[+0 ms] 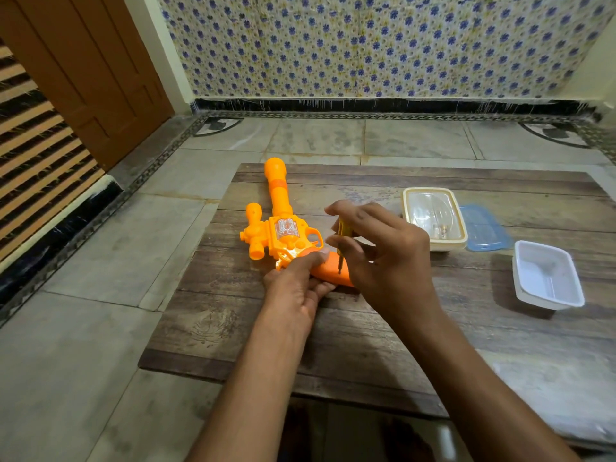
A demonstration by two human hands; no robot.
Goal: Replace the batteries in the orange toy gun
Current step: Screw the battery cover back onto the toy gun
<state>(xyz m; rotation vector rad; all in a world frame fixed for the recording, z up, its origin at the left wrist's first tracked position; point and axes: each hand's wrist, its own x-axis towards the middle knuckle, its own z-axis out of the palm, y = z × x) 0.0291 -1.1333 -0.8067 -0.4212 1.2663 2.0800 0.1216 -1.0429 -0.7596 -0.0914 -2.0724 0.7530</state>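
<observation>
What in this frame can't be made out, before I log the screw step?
- Head view: the screw and the screwdriver tip's seating on the toy gun handle, too small and shaded by the right hand.
- The handle's near side, covered by the left hand.
- Contents of the clear container: small blurred items behind glare.
- The table right and near edges, cut off by the frame.

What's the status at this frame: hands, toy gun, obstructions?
Left hand holds orange plastic toy gun by its grip. Right hand pinches yellow-handled screwdriver, tip on the grip. Nothing in the way.
</observation>
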